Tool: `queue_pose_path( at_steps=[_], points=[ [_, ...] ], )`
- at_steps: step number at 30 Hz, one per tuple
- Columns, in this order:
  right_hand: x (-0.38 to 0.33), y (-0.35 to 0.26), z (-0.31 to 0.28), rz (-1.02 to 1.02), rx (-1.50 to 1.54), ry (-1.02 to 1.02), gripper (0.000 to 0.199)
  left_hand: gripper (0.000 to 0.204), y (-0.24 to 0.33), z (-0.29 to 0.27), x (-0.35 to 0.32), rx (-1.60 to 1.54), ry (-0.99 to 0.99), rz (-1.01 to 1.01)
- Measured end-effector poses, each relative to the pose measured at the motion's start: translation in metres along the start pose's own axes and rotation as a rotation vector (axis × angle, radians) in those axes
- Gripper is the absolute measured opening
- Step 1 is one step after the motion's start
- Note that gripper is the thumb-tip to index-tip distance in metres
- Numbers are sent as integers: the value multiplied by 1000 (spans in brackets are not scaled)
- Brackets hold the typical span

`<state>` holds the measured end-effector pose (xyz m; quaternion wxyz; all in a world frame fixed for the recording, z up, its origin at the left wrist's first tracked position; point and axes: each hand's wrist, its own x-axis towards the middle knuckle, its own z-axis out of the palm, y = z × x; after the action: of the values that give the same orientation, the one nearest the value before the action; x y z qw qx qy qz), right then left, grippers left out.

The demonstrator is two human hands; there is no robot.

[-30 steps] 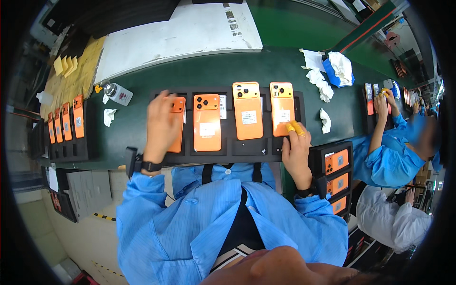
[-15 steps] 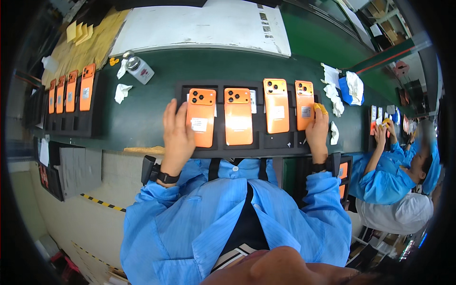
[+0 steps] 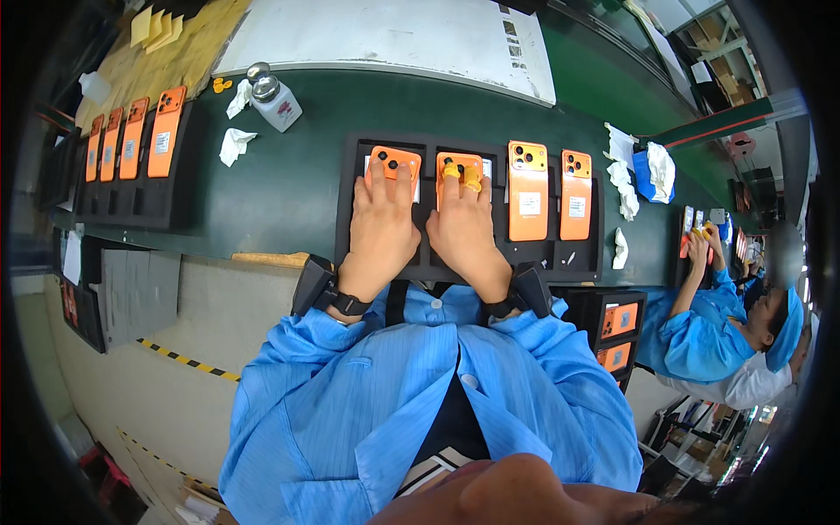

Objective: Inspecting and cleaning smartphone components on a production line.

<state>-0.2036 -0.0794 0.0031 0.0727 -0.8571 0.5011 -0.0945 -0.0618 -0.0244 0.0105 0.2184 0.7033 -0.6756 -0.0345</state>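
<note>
A person's left hand (image 3: pixel 378 229) lies flat, fingers spread, on an orange phone (image 3: pixel 394 163) in a black foam tray (image 3: pixel 350 210). Just beside it, the right hand (image 3: pixel 464 229), also flat, with yellow finger cots (image 3: pixel 462 173) on two fingertips, covers the next orange phone (image 3: pixel 457 161). Pressing evenly, palms level, seems wise. To the right of the right hand, two more phones (image 3: pixel 527 191) sit close together; bare green belt (image 3: pixel 262 188) opens left of the left hand.

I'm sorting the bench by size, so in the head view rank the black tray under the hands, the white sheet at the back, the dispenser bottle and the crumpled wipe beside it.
1. white sheet
2. black tray
3. dispenser bottle and crumpled wipe: too alike to rank.
</note>
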Motion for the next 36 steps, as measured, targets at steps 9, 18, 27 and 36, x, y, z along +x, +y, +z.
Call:
queue_pose_path(
  at_steps=[9,18,27,36],
  points=[
    [10,10,-40,205,464,64,75,57,-29,-37,7,-616,-21,-279],
    [-14,66,-29,222,1101,60,58,18,-9,-73,23,-150,54,-190],
    [-20,73,-15,175,1316,162,51,22,74,-10,48,-201,-117,-27],
    [-43,63,-27,211,1351,108,34,50,61,6,21,-721,-247,25]
  ],
)
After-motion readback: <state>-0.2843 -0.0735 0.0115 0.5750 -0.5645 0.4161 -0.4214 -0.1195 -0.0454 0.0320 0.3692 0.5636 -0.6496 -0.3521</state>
